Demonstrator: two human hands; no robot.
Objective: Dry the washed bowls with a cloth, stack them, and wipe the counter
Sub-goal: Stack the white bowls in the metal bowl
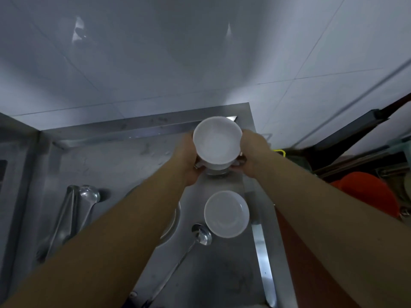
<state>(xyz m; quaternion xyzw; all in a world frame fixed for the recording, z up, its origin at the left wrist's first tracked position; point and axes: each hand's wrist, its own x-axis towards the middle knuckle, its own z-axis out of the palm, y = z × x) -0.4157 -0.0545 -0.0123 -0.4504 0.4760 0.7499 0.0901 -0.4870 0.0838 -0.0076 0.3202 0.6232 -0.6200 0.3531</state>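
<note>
No brand, label or writing can be read on anything in view; the surfaces are plain steel, white tile and white ceramic.

The steel counter (pixel 138 165) runs back to a raised lip against the tiled wall (pixel 155 63), and its right edge is a bright folded rim just right of the bowls; bare steel lies left of the forearms up to the tongs (pixel 66 218), and more lies near the camera around the ladle (pixel 200 234), whose bowl sits just beside the near white bowl (pixel 226 214); that bowl stands upright on the counter close to the right rim. Off the right edge sit an orange object (pixel 369 194) and dark clutter.

Both arms reach forward, forearms converging at the back right corner; the left hand (pixel 189 161) and right hand (pixel 251 152) cup a held white bowl (pixel 216 143) from either side, upright, above a shape on the counter that is too hidden to name; fingers curl under its base, fingertips showing at the bottom edge; whether they are spread I cannot tell.
</note>
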